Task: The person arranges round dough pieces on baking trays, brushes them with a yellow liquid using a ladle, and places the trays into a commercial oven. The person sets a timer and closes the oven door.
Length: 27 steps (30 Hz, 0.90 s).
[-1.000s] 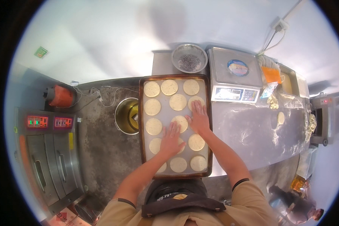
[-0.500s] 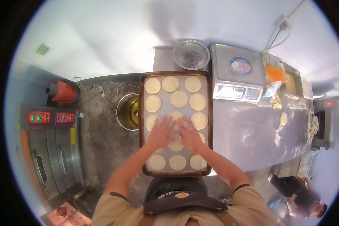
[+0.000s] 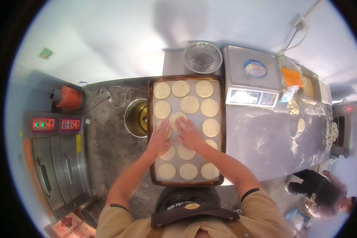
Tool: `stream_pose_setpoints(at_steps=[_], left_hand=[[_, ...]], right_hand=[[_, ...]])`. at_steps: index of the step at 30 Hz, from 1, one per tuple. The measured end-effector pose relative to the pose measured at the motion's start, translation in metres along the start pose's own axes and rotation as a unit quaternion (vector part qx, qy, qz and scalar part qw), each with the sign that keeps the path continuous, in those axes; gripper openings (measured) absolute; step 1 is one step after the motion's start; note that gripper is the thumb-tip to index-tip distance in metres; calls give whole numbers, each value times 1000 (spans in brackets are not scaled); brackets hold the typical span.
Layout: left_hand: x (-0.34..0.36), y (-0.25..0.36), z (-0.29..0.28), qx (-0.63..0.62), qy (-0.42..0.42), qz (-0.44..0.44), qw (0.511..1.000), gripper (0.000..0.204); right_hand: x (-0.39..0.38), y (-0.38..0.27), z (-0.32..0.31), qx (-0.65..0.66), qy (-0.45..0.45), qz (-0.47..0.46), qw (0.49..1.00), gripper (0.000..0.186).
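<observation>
A dark-rimmed baking tray [image 3: 223, 135] holds several flat, pale, round dough discs [image 3: 189, 104] in rough rows. My right hand [image 3: 189, 135] lies flat, fingers stretched over the near edge of one dough disc [image 3: 177, 119] in the middle of the tray. Beside it, at the tray's left side, my left hand [image 3: 159, 141] spreads its fingers over another disc, which they partly cover. Neither hand grips anything. My forearms and palms hide parts of the nearer discs.
Beyond the tray stands a metal bowl [image 3: 203, 60] of dark bits, with a weighing scale [image 3: 252, 83] to its right. A floury worktop [image 3: 261, 150] extends rightward. Left are a pot [image 3: 135, 119] of yellow liquid and an oven [image 3: 53, 166]. Another person [image 3: 321, 188] is at lower right.
Both hands have shifted left over the tray. The middle dough disc beneath my right fingers has moved slightly left and away from me. The person at lower right has changed posture.
</observation>
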<state>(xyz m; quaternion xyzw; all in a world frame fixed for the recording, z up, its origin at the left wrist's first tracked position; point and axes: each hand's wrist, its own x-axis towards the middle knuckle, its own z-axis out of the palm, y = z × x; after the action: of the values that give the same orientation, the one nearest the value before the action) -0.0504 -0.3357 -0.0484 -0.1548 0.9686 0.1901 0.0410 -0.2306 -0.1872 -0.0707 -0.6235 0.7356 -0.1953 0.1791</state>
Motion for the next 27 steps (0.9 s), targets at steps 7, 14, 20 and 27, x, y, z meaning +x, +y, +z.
stream_pose_setpoints(at_steps=[7,14,20,27], left_hand=[[3,11,18,-15,-4,-18,1000,97],[-11,28,22,-41,0,-56,998,106],[-13,35,26,-38,21,-57,997,103],[10,49,23,-21,29,-42,998,99]], right_hand=[[0,10,-3,-41,-12,-19,999,78],[3,13,-5,-26,-7,-37,999,77],[4,15,-5,-18,-1,-50,999,75],[-37,10,-19,21,31,24,999,75]])
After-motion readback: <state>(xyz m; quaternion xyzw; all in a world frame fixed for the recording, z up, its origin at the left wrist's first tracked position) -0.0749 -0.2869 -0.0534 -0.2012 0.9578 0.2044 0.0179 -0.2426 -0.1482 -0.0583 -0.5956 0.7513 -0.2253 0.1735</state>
